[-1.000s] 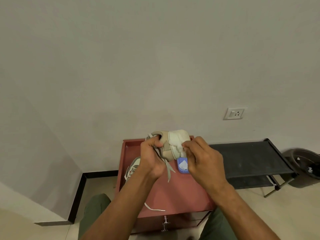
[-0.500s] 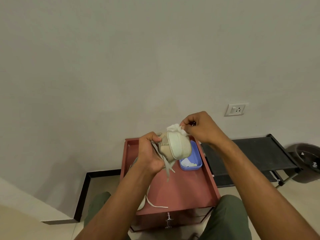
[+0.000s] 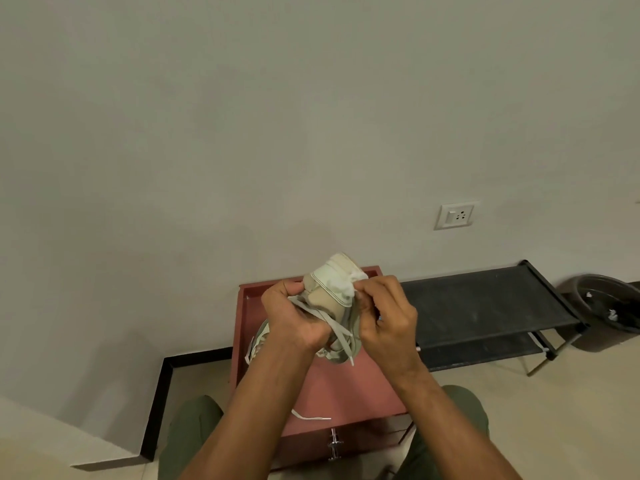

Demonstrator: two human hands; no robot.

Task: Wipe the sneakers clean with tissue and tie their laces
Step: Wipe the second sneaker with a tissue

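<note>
My left hand [image 3: 294, 318] grips a beige-and-white sneaker [image 3: 329, 289] held up above the red cabinet top [image 3: 332, 386], toe pointing up and away. Its loose laces [image 3: 341, 332] hang down between my hands. My right hand [image 3: 388, 317] presses a white tissue [image 3: 348, 284] against the sneaker's right side near the toe. A second sneaker [image 3: 259, 341] lies on the cabinet at the left, mostly hidden behind my left wrist. One of its lace ends [image 3: 311, 417] trails toward the cabinet's front edge.
The red cabinet stands against a grey wall and has a metal drawer handle [image 3: 334, 445] in front. A black low rack [image 3: 485, 303] sits to its right, and a dark bin [image 3: 609, 306] with scraps stands at the far right. My knees flank the cabinet.
My right hand came down from the sneaker's top to its right side with the tissue. The sneaker's toe tilted upward. The blue tissue box is now hidden behind my hands.
</note>
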